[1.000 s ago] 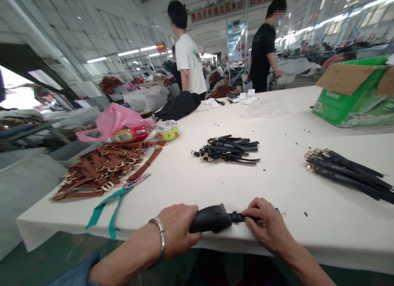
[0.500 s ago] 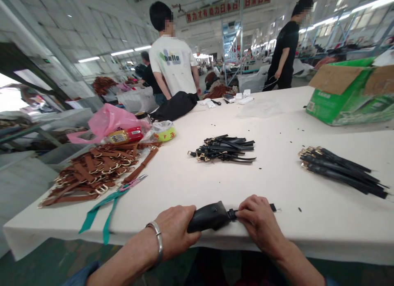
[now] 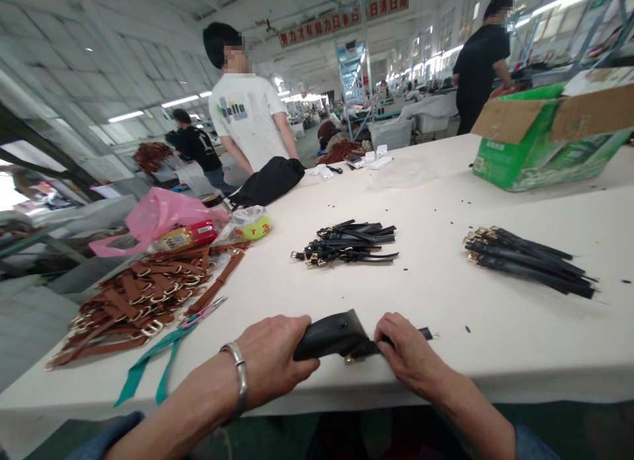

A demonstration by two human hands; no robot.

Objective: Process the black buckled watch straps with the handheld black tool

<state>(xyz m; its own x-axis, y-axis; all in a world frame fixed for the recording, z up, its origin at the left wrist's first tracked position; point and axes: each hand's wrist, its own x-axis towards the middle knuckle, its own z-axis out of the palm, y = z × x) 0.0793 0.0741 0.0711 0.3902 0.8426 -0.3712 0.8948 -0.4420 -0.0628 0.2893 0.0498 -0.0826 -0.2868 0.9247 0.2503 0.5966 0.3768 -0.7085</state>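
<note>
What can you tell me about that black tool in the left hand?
The black tool has a smooth, slightly shiny body, plastic by its look, with a small bump on top. The left hand grips its narrower rear end. It lies aslant near the front edge of the table, its broader front meeting a black strap that the right hand holds. Whether it rests on the table or hovers, I cannot tell.

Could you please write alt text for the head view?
The left hand grips a black handheld tool at a black strap held by the right hand, over a pale table. Beyond lie black strap bundles and, leftward, brown straps.
</note>
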